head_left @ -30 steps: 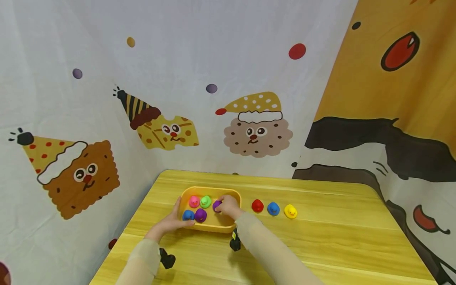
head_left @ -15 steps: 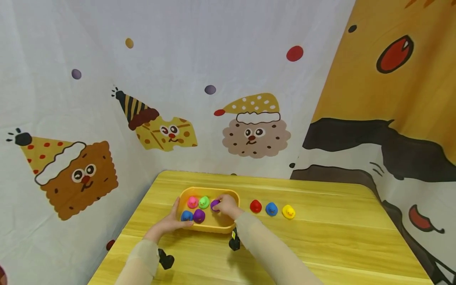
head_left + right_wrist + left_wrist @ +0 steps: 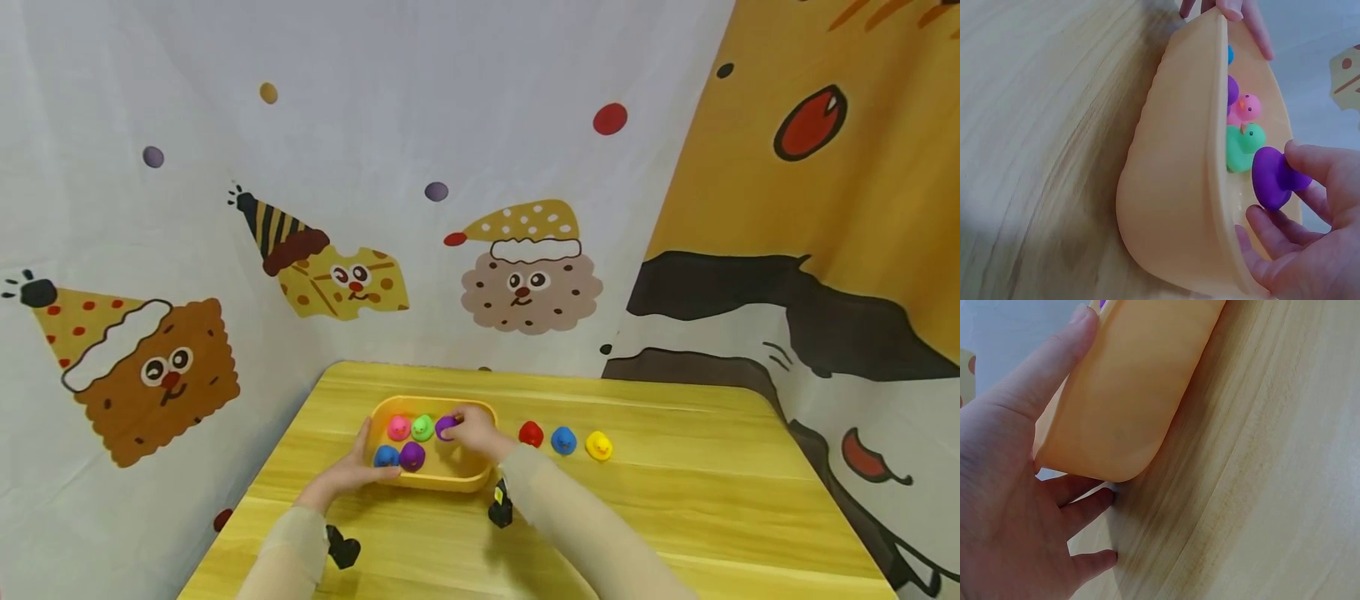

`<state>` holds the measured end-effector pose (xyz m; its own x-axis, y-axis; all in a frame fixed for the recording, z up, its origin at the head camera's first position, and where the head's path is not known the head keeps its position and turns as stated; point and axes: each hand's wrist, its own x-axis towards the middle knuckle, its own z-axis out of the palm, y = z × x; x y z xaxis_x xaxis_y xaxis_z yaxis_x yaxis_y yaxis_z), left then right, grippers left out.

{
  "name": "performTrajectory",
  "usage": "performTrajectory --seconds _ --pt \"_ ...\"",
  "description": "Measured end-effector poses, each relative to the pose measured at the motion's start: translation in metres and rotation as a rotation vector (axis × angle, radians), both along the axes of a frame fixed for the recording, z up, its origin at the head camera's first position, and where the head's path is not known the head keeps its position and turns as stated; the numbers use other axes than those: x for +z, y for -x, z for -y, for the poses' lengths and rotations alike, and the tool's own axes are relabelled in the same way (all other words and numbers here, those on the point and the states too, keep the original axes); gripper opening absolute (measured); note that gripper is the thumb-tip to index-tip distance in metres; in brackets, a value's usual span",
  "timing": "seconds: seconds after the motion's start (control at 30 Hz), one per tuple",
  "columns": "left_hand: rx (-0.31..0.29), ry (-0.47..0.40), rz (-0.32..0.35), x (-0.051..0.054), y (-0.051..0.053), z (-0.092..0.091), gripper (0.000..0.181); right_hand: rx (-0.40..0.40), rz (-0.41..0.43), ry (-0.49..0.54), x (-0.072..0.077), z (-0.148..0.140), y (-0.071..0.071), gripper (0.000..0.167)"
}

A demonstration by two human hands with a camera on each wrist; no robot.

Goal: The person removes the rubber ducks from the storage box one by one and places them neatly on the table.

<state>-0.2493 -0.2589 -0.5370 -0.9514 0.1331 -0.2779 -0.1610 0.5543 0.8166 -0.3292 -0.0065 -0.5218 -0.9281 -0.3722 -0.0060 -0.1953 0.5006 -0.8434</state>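
My left hand (image 3: 351, 471) holds the left end of an orange-yellow plastic tray (image 3: 442, 482). In the left wrist view its thumb lies along the rim, its fingers spread about the end wall. My right hand (image 3: 474, 432) pinches a purple rubber duck (image 3: 1272, 178) between thumb and fingers, inside the tray near its right half. Beside that duck sits a green duck (image 3: 423, 427), then a pink duck (image 3: 399, 428). Along the near wall are a blue duck (image 3: 386, 457) and another purple duck (image 3: 412, 456). My right hand hides part of the tray floor.
Right of the tray, a red duck (image 3: 531, 433), a blue duck (image 3: 564, 440) and a yellow duck (image 3: 599, 445) stand in a row on the wooden table (image 3: 675, 500). A printed cloth (image 3: 360, 108) hangs behind the table.
The right hand has lifted slightly and shifted the pinched purple duck a little nearer the green one. The left hand keeps its place on the tray. The head view has turned slightly right.
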Motion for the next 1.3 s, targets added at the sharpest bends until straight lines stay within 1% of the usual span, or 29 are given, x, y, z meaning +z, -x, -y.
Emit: performTrajectory --seconds 0.17,0.27,0.33,0.43,0.5,0.53,0.67,0.73,0.77,0.9,0.97,1.07,1.13,1.3 --pt "-0.005 -0.02 -0.019 -0.002 0.001 0.002 0.126 0.02 0.01 -0.002 0.011 -0.006 -0.002 0.028" --pt "0.001 -0.018 -0.007 -0.005 0.004 0.004 0.125 0.037 0.022 -0.011 0.015 -0.011 -0.001 0.029" --pt "0.014 -0.02 0.02 -0.008 0.006 0.005 0.125 0.054 0.027 -0.005 0.017 -0.014 -0.002 0.029" --pt "0.017 -0.032 0.032 -0.01 0.007 0.006 0.125 0.077 0.021 0.003 0.02 -0.02 -0.002 0.029" --pt "0.009 -0.031 0.032 -0.009 0.006 0.006 0.126 0.089 0.016 0.009 0.023 -0.024 -0.003 0.029" --pt "-0.002 -0.03 0.02 -0.008 0.005 0.006 0.125 0.092 0.012 0.012 0.024 -0.026 -0.003 0.029" --pt "-0.017 -0.025 0.005 -0.002 0.0 0.003 0.127 0.113 0.016 0.034 0.03 -0.035 -0.003 0.03" --pt "-0.02 -0.014 0.0 -0.002 0.001 0.002 0.127 0.121 0.016 0.042 0.031 -0.04 -0.002 0.03" --pt "-0.012 -0.015 0.011 -0.004 0.002 0.003 0.128 0.125 0.018 0.046 0.03 -0.043 -0.001 0.03" --pt "-0.006 0.001 0.013 -0.012 0.007 0.006 0.127 0.14 0.0 0.071 0.028 -0.055 0.002 0.03" --pt "-0.005 -0.003 0.015 -0.014 0.007 0.006 0.127 0.144 -0.002 0.083 0.029 -0.06 0.001 0.03" --pt "-0.006 -0.002 0.017 -0.011 0.006 0.004 0.127 0.153 -0.007 0.085 0.033 -0.069 -0.002 0.028" --pt "-0.013 -0.011 0.015 -0.008 0.004 0.003 0.126 0.153 -0.011 0.079 0.035 -0.075 -0.004 0.029" --pt "-0.038 -0.017 -0.015 0.001 0.0 0.001 0.125 0.14 -0.008 0.07 0.04 -0.091 -0.005 0.031"
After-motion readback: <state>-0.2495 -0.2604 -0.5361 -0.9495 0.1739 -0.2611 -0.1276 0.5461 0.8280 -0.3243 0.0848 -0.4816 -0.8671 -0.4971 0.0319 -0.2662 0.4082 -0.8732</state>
